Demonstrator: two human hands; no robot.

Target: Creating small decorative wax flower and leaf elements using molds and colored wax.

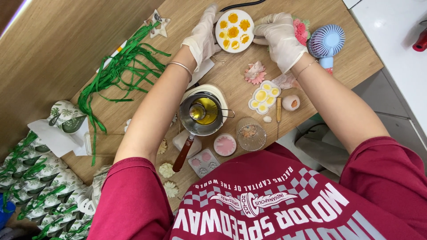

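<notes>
**A:** Round white mould (234, 31) sat at the far edge of the wooden table (351, 62), cavities filled with orange-yellow liquid, looked like molten wax. Both gloved hands were on it.

**B:** Grip state?

**A:** Left hand (202, 38) lay flat against the left rim, fingers extended, more steadying than clamping. Right hand (280, 38) was curled over the right rim, fingers wrapped at the edge. Neither was clenched hard, as far as I could tell.

**B:** Handling?

**A:** My read: light, probably silicone, so floppy. Rim would flex if pinched. Fill looked liquid and close to the cavity tops, so any tilt or squeeze risked a spill. Gloves likely cut the grip feel too.

**B:** Where to hold?

**A:** Opposite rims, level, as the hands were placed. Better support from underneath if lifted. Keep fingers off the cavities.

**B:** Surroundings?

**A:** Small pot (202, 116) with yellow melt stood nearer the person, wooden handle toward them. A second, lobed mould (264, 97) with pale yellow fill lay just right of the pot. Blue handheld fan (327, 42) was just beside the right hand. Green ribbon strips (118, 73) lay well apart on the left.
</notes>
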